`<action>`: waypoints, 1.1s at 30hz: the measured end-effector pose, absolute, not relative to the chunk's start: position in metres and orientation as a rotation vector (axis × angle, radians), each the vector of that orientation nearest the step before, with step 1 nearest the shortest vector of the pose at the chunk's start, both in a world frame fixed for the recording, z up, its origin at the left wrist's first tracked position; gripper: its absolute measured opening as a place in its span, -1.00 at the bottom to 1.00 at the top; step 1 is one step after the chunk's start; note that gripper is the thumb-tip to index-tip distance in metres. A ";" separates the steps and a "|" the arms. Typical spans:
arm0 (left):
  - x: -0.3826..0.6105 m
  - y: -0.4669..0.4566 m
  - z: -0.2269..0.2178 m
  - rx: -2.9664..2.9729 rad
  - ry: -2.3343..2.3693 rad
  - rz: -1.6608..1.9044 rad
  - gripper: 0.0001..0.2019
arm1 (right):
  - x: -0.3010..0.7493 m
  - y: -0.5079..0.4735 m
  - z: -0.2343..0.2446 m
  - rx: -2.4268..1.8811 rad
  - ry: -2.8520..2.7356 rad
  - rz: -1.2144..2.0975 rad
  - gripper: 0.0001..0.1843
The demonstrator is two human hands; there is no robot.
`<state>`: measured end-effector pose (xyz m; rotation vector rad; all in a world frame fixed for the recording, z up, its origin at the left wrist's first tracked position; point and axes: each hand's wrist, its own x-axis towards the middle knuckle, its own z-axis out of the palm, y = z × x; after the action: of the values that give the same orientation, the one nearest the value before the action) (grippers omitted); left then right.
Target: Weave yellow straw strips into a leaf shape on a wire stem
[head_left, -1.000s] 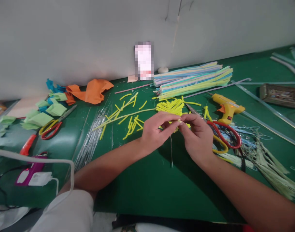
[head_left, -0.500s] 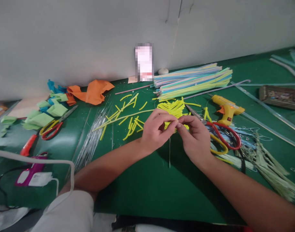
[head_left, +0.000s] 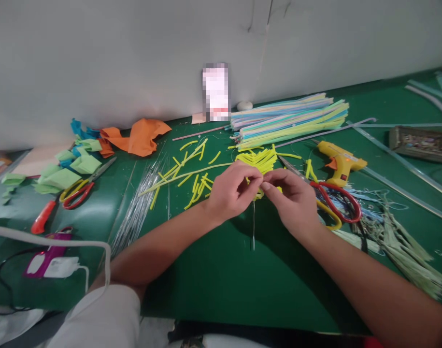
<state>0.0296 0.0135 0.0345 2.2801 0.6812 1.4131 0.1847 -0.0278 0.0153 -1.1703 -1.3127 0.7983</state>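
My left hand (head_left: pixel 232 192) and my right hand (head_left: pixel 292 199) meet fingertip to fingertip over the green table (head_left: pixel 221 285). Both pinch a small yellow strip piece (head_left: pixel 258 194) fixed on a thin wire (head_left: pixel 253 227) that hangs down toward me. Just behind the hands lies a neat pile of yellow strips (head_left: pixel 257 159). More cut yellow strips (head_left: pixel 192 171) are scattered to the left of it.
Red-and-yellow scissors (head_left: pixel 331 203) lie right of my right hand, and a yellow glue gun (head_left: pixel 339 161) beyond. A pastel strip bundle (head_left: pixel 289 121) rests by the wall. Thin wires (head_left: pixel 135 212), other scissors (head_left: pixel 81 188), green and orange paper (head_left: pixel 137 135) sit left. Pale green tassels (head_left: pixel 405 251) lie right.
Both hands have shifted slightly left and closer together around the yellow piece; the hanging wire moved with them. Nothing else on the table moved.
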 end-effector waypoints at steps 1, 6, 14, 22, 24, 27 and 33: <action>0.028 0.015 0.036 2.274 0.692 1.412 -0.96 | 0.188 -0.025 0.016 -1.175 -1.320 0.838 -0.89; 0.025 0.019 0.038 2.215 0.771 1.437 -0.93 | 0.198 -0.007 0.009 -1.357 -1.546 1.010 -0.79; 0.029 0.018 0.037 2.015 0.677 1.369 -0.91 | 0.196 0.000 -0.004 -1.377 -1.955 0.839 -0.78; 0.038 0.011 0.044 1.583 0.591 1.314 -0.83 | 0.195 0.000 0.001 -1.393 -1.930 0.912 -0.75; 0.038 0.013 0.045 1.504 0.604 1.338 -0.80 | 0.194 0.000 0.001 -1.412 -1.919 0.910 -0.73; 0.037 0.022 0.042 1.377 0.665 1.428 -0.79 | 0.193 0.001 0.000 -1.478 -1.931 0.850 -0.73; 0.032 0.041 0.032 1.300 0.786 1.570 -0.81 | 0.191 -0.001 -0.001 -1.518 -2.016 0.761 -0.69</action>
<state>0.0315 0.0412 0.0320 1.3001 0.7861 1.5703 0.1914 -0.0010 -0.0014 -1.5183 -2.0156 0.7611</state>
